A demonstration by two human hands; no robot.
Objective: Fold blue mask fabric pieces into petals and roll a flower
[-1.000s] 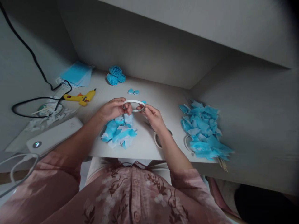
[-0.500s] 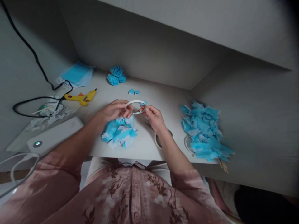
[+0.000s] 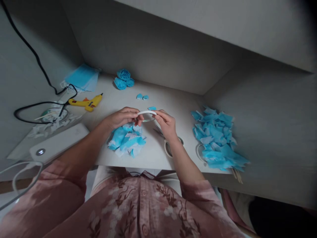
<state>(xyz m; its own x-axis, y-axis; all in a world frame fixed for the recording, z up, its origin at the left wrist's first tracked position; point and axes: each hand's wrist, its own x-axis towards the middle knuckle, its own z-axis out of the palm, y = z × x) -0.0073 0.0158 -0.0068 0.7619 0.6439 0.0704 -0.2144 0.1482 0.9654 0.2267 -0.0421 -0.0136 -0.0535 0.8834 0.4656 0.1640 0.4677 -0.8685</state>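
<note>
Between my hands is a narrow roll of white tape (image 3: 147, 112), held above the table and tilted so its outer edge faces me. My left hand (image 3: 126, 117) grips its left side with curled fingers. On the right side, the thumb and fingers of my right hand (image 3: 166, 123) pinch the ring. Just below my left hand lies a loose pile of blue and white fabric pieces (image 3: 127, 141). A pair of scissors (image 3: 167, 149) rests under my right forearm, which partly covers the handles. One small blue piece (image 3: 152, 108) lies just beyond the roll.
Blue rolled flowers (image 3: 123, 79) and two small blue pieces (image 3: 142, 97) lie at the back. Leftward are a yellow glue gun (image 3: 86, 102), blue masks (image 3: 83, 77), white scraps (image 3: 55, 120) and a white power bank (image 3: 59, 142). Blue petalled stems (image 3: 215, 138) and another tape roll (image 3: 200, 152) lie right.
The tape roll has tipped so that its opening looks narrower, and it sits slightly further right. Both hands still hold it. The things on the table have stayed in place.
</note>
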